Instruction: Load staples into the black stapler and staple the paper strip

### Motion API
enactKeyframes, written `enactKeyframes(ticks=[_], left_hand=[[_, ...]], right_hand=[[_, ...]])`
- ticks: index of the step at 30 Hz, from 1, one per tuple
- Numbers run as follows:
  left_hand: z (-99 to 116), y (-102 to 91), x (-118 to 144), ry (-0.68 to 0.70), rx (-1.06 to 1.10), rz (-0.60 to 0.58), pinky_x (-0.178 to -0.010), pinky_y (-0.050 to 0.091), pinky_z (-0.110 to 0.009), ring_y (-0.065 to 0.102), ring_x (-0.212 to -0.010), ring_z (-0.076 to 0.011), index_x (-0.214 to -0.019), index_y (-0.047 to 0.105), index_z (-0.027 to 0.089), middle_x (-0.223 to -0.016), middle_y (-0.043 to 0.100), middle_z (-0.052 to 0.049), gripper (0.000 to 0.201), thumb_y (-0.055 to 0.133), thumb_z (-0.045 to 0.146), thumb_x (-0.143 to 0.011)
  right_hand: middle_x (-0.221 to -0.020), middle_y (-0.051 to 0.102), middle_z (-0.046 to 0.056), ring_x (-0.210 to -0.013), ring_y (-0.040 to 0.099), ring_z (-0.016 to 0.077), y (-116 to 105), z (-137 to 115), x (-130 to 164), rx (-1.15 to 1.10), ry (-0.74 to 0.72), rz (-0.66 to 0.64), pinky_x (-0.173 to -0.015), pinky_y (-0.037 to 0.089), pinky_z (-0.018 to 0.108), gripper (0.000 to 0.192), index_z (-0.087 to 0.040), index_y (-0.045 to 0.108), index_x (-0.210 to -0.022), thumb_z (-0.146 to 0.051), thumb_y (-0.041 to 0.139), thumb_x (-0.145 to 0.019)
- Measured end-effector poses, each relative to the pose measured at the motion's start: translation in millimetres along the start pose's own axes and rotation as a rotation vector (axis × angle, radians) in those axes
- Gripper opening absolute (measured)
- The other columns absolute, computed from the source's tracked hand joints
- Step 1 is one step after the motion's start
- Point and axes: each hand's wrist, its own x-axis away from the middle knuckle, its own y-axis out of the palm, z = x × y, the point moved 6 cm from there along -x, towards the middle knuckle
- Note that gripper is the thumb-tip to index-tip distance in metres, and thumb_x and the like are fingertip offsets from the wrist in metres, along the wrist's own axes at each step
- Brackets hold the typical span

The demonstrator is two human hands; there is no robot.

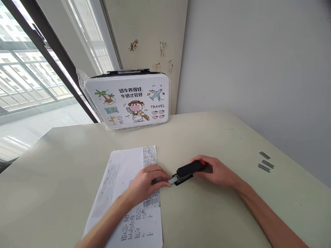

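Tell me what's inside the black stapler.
A silvery strip shows at the front end of the stapler, touched by the left hand. Further back, the inside is covered, with the right hand around the rear, so anything there can't be seen.

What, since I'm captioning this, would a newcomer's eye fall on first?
Probably the white cartoon-printed case, upright at the back of the table. Then, the black stapler in the right hand, near the middle, with the left hand pinching a silvery piece at its end. Three grey strips lie off to the right.
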Motion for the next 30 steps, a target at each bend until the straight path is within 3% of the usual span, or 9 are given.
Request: enactKeyframes(ticks=[10,30], left_hand=[[-3,2.5,1,-0.108,-0.022,0.026,-0.082,0.053,-0.032,0.068,-0.087,-0.0192,-0.104,0.073,0.026,-0.089,0.072,-0.001,0.025,0.071,0.05,-0.097],[-5,9.4,4,-0.09,-0.083,0.007,-0.083,0.048,-0.034,0.061,-0.085,-0.0187,-0.101,0.068,0.024,-0.089,0.068,0.0,0.027,0.071,0.05,-0.097]], right_hand=[[-0.097,0.072,0.001,-0.09,0.064,0.0229,10,-11,0,0.031,-0.055,0.013,-0.082,0.052,0.034,0.025,-0.029,0.069,-0.109,-0.04,0.073,-0.087],[-0.102,0.074,0.002,-0.093,0.066,0.0239,27,-23,0,0.017,-0.107,0.006,-0.085,0.052,0.037,0.023,-0.029,0.068,-0.108,-0.039,0.073,-0.088]])
